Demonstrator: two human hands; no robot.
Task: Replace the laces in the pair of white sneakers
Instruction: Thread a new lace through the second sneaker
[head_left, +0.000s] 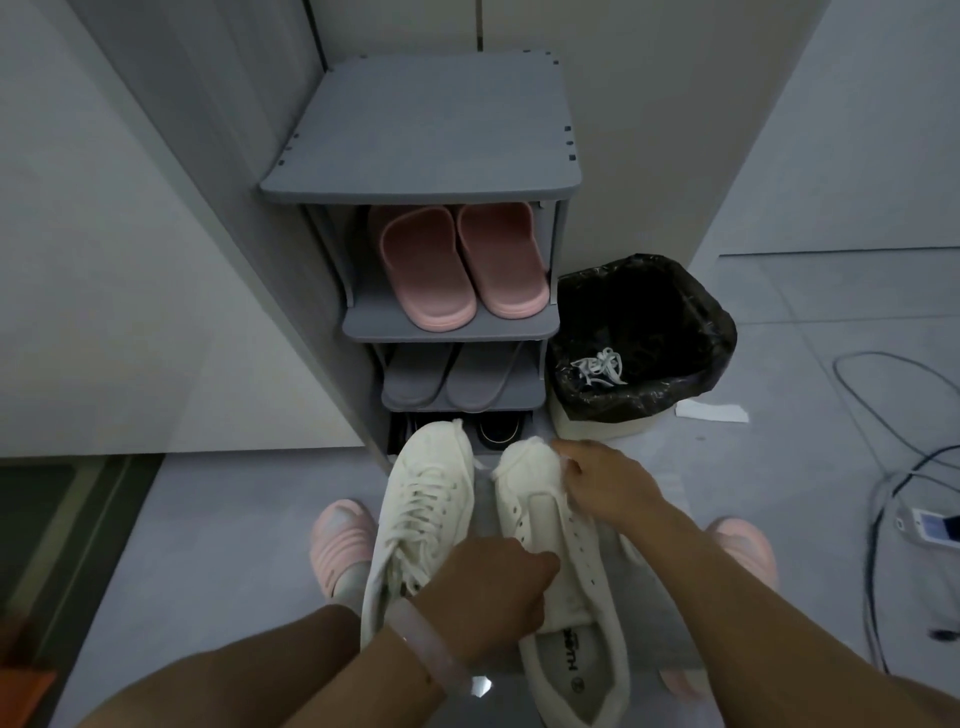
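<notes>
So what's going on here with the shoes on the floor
A person crouches before a grey shoe rack, working on a pair of white sneakers. The left sneaker is laced. The right sneaker shows bare eyelets. The left hand holds it by the tongue, while the right hand grips near its toe. A tangle of white laces lies in the black-lined bin beside the rack.

Laced white sneaker (421, 519) lies beside its unlaced twin (556, 561), toes toward the rack.
</notes>
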